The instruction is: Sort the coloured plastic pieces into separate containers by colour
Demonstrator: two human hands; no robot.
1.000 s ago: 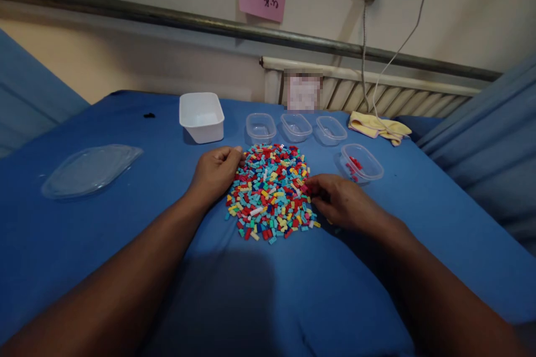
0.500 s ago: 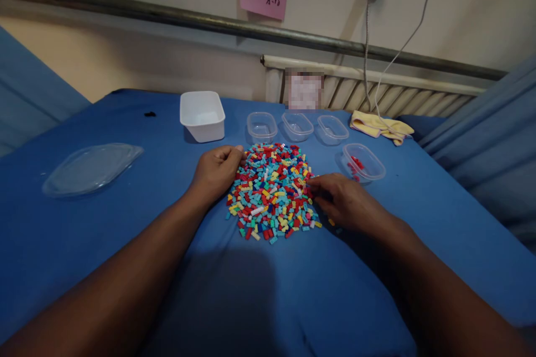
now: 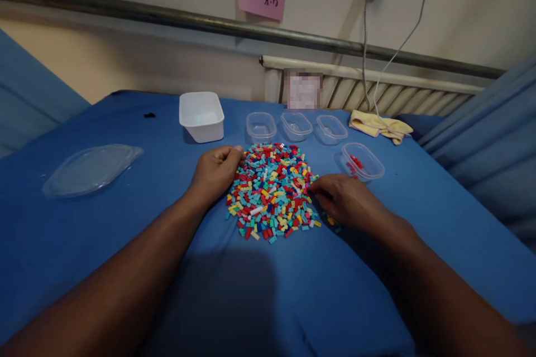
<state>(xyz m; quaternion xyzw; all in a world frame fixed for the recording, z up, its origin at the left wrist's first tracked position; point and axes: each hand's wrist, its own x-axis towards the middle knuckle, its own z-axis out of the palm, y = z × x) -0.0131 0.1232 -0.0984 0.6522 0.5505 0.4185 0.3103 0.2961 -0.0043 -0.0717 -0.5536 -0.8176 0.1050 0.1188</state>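
Note:
A heap of small toy bricks in red, yellow, turquoise, blue and other colours lies on the blue cloth. My left hand rests at its upper left edge, fingers curled and thumb towards the heap; whatever may be inside is hidden. On the right edge, my right hand has its thumb and fingers pinched together at a red brick. Beyond that hand stands a clear tub with a few red bricks inside. A few loose bricks lie below my right hand.
Three more clear tubs stand in a row behind the heap, with a white bin to their left. Clear lids lie at the left. A folded yellow cloth sits at the back right, by a radiator.
The fingers of my right hand have drawn closer together at the heap's right edge, and that hand has shifted slightly right. My left hand stays where it was.

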